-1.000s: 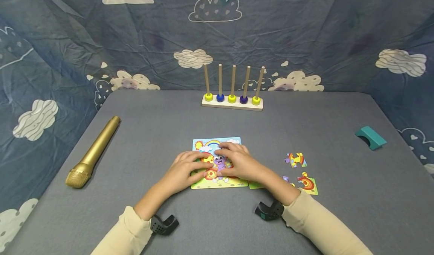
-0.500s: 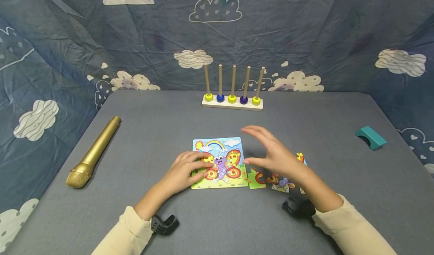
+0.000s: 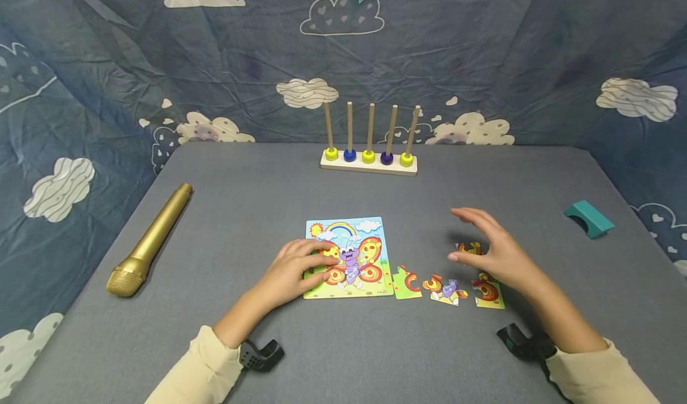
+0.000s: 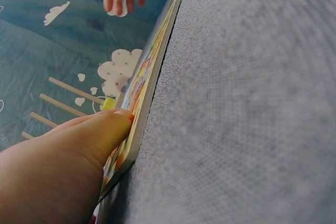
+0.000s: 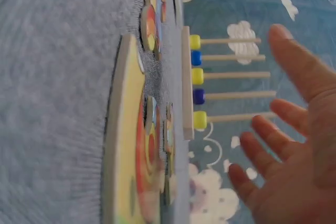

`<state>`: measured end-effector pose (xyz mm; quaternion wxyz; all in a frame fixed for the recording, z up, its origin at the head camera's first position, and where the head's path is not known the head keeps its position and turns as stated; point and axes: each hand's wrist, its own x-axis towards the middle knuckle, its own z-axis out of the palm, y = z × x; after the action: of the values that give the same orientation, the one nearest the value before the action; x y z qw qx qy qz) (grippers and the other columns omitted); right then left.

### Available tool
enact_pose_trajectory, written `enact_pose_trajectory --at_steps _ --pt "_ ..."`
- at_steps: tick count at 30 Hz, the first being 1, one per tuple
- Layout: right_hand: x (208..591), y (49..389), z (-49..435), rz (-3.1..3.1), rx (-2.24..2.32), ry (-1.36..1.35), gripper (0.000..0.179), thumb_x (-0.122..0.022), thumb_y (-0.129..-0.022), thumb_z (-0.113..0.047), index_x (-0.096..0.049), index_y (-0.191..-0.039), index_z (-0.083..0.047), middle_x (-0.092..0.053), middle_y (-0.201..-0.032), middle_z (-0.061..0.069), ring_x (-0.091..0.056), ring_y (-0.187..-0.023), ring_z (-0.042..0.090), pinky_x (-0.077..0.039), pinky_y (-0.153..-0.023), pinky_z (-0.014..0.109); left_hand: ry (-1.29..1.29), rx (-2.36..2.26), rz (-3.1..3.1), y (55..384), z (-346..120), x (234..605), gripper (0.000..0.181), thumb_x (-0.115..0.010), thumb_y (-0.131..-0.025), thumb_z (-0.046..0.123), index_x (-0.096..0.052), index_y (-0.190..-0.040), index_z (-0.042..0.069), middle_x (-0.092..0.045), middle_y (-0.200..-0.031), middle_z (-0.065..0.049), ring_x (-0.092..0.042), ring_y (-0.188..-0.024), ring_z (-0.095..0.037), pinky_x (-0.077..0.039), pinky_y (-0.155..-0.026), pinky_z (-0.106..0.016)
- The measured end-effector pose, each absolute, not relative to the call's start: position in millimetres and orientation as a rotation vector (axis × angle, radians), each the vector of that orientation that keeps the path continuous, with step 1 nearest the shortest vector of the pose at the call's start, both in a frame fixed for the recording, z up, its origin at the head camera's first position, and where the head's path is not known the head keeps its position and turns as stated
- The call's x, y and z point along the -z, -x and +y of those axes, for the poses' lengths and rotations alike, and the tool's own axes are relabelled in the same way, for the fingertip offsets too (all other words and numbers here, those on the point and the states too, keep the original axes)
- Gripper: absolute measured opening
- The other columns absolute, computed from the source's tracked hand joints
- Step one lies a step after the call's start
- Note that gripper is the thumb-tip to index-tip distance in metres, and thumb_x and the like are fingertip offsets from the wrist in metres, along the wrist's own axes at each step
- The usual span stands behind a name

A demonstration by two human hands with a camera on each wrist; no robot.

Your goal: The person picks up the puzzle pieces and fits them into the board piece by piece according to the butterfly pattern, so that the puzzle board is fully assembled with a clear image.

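A butterfly picture puzzle board lies flat on the table in the head view. My left hand rests on its left part, fingers spread over the picture. In the left wrist view the thumb touches the board close to its edge. Right of the board lie loose puzzle pieces: a green and red piece, a piece with purple legs and a red-swirl corner piece. Over a further yellow and red piece, partly hidden, hovers my right hand, thumb and fingers apart and holding nothing.
A wooden peg stand with yellow, blue and purple rings stands at the back. A gold toy microphone lies at the left, and a teal arch block at the right. A cloud-patterned cloth hangs behind the table.
My right hand has lifted off the board and moved right, over the loose pieces. More of the butterfly picture now shows. The left hand has stayed on the board.
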<state>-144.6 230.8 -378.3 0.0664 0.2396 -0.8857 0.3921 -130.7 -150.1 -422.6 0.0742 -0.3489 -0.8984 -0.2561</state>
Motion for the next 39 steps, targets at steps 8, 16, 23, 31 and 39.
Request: enact_pose_trajectory --at_steps 8,16,23,31,39 --pt "394 154 249 -2.835 -1.209 -0.730 0.075 -0.079 -0.068 -0.019 -0.041 -0.131 -0.003 -0.040 -0.128 0.015 -0.037 -0.114 0.036 -0.028 -0.088 0.058 1.039 0.778 -2.712 131 -150 422 0.026 -0.064 -0.083 0.028 -0.066 -0.109 0.025 -0.051 -0.124 0.004 -0.039 -0.117 -0.017 -0.023 -0.098 -0.041" --pt "398 155 263 -3.037 -1.160 -0.721 0.070 -0.074 -0.073 -0.028 -0.042 -0.130 -0.002 -0.038 -0.129 0.019 -0.032 -0.118 0.039 -0.024 -0.092 0.060 1.053 0.775 -2.683 131 -150 423 0.026 -0.064 -0.083 0.027 -0.066 -0.109 0.024 -0.051 -0.124 0.002 -0.040 -0.117 -0.019 -0.024 -0.098 -0.043" --pt "401 156 264 -3.054 -1.058 -0.760 0.052 -0.073 -0.074 -0.026 -0.056 -0.119 -0.005 -0.045 -0.118 0.017 -0.038 -0.110 0.037 -0.031 -0.086 0.059 1.049 0.787 -2.690 131 -151 424 0.026 -0.064 -0.083 0.027 -0.066 -0.109 0.025 -0.051 -0.124 0.003 -0.039 -0.117 -0.019 -0.023 -0.098 -0.043" --pt "399 152 255 -2.942 -0.900 -0.815 0.037 -0.075 -0.074 -0.020 -0.060 -0.104 -0.004 -0.054 -0.105 0.010 -0.047 -0.093 0.024 -0.039 -0.077 0.042 1.048 0.786 -2.695 130 -150 423 0.025 -0.063 -0.084 0.028 -0.066 -0.109 0.026 -0.051 -0.125 0.003 -0.039 -0.117 -0.018 -0.024 -0.098 -0.042" --pt "383 146 236 -2.924 -0.871 -0.768 0.039 -0.074 -0.075 -0.023 -0.060 -0.106 -0.004 -0.056 -0.099 0.004 -0.047 -0.087 0.019 -0.041 -0.071 0.038 1.043 0.708 -2.738 129 -149 421 0.031 -0.062 -0.082 0.036 -0.064 -0.111 0.027 -0.049 -0.127 0.004 -0.038 -0.118 -0.018 -0.022 -0.099 -0.043"
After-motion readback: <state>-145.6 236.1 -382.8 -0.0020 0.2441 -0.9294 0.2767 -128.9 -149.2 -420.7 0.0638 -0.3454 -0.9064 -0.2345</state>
